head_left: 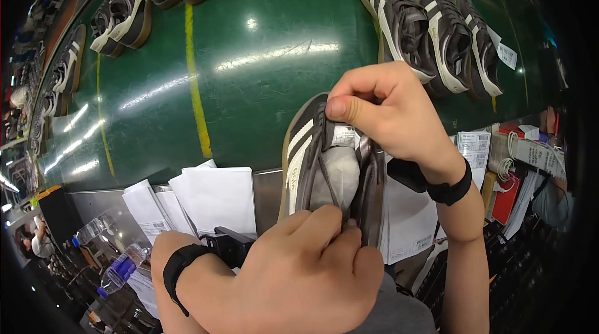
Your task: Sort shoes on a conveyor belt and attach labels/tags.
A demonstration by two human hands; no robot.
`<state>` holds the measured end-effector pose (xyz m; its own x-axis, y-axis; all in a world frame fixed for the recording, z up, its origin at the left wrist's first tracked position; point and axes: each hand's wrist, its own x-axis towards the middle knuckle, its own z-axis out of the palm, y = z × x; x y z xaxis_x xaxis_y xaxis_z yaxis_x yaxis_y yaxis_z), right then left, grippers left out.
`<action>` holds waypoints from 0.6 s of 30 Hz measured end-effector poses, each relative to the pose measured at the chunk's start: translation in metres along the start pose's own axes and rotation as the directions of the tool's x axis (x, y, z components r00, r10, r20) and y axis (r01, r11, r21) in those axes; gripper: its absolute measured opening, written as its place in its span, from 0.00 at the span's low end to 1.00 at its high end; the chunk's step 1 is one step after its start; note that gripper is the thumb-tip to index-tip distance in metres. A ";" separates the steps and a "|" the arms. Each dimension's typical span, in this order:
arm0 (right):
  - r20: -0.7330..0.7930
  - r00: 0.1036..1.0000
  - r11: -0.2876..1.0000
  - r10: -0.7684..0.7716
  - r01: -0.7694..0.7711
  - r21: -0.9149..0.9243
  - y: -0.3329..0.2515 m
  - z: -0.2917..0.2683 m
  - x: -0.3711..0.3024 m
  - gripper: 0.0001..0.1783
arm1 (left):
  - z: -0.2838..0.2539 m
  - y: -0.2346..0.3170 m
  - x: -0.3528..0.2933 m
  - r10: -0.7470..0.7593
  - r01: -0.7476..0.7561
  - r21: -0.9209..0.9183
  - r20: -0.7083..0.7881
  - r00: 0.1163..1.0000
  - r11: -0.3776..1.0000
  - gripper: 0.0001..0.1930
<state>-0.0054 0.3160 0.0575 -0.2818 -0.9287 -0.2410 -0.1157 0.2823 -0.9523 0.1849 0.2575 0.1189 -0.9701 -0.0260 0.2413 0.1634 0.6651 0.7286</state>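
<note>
A dark brown sneaker point(299, 153) with white side stripes lies between my hands at the near edge of the green table, toe pointing away. Pale crumpled stuffing point(341, 175) fills its opening, and a white label point(344, 135) shows on the inner side of the tongue. My right hand point(390, 106) pinches the top of the tongue between thumb and curled fingers. Down at the heel end, my left hand point(306, 265) is closed, its fingers bent over the shoe's collar. A dark lace point(327, 181) runs toward those fingertips, which are partly hidden.
More striped sneakers stand on the green table point(249, 103) at the far left, far middle and right point(446, 34). White paper sheets point(218, 197) hang along the near edge. Plastic bottles point(121, 268) are at lower left; a red box point(504, 200) and cables are at right.
</note>
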 end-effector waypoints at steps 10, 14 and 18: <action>-0.254 0.781 0.663 -0.570 0.255 -0.704 -0.038 -0.025 0.007 0.08 | 0.027 0.007 -0.067 -0.252 0.293 0.489 -0.149 0.956 0.822 0.23; -0.084 0.985 0.859 -0.150 0.088 -0.504 -0.030 0.015 -0.037 0.13 | 0.012 0.000 -0.166 -0.787 0.817 0.303 -0.248 0.565 0.491 0.26; 0.428 0.814 0.919 0.393 -0.331 -0.214 -0.007 0.085 -0.064 0.17 | 0.041 0.012 -0.239 -0.946 0.964 0.138 -0.204 0.252 0.227 0.30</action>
<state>0.0948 0.3531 0.0634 0.1331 -0.7479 -0.6503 -0.2167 0.6183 -0.7555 0.4116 0.3020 0.0438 -0.3626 -0.7877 -0.4980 -0.9228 0.2290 0.3098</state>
